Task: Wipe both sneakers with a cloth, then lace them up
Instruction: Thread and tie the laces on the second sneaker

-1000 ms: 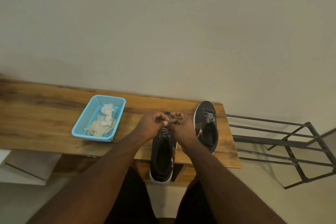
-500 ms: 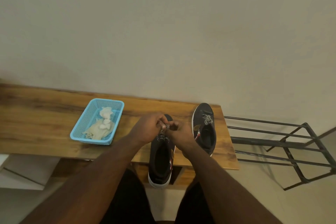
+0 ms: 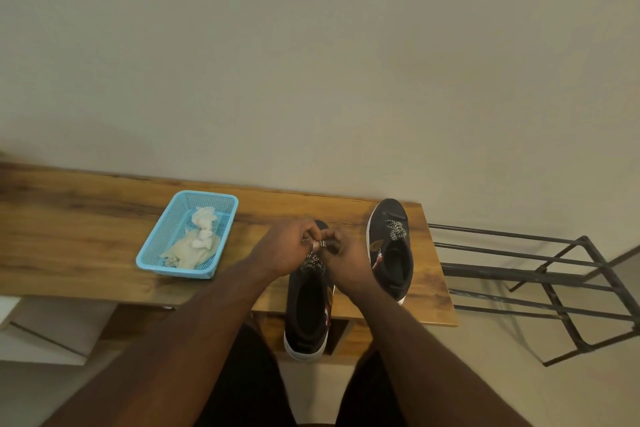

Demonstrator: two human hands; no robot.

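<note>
Two black sneakers with white soles stand on a wooden bench (image 3: 86,243). The nearer sneaker (image 3: 308,315) lies in front of me, its heel past the bench's front edge. My left hand (image 3: 289,246) and my right hand (image 3: 346,262) meet over its front part, and both pinch its black-and-white speckled lace (image 3: 317,258). The toe is mostly hidden by my hands. The second sneaker (image 3: 391,246) stands to the right, its speckled lace bunched on top. A crumpled pale cloth (image 3: 194,246) lies in a blue basket (image 3: 157,243) to the left.
A dark metal rack (image 3: 540,274) stands on the floor just right of the bench. A plain wall rises behind the bench. My legs in dark shorts are below the bench's front edge.
My hands have stayed together over the nearer sneaker's lace, with small finger movements. The view has shifted slightly.
</note>
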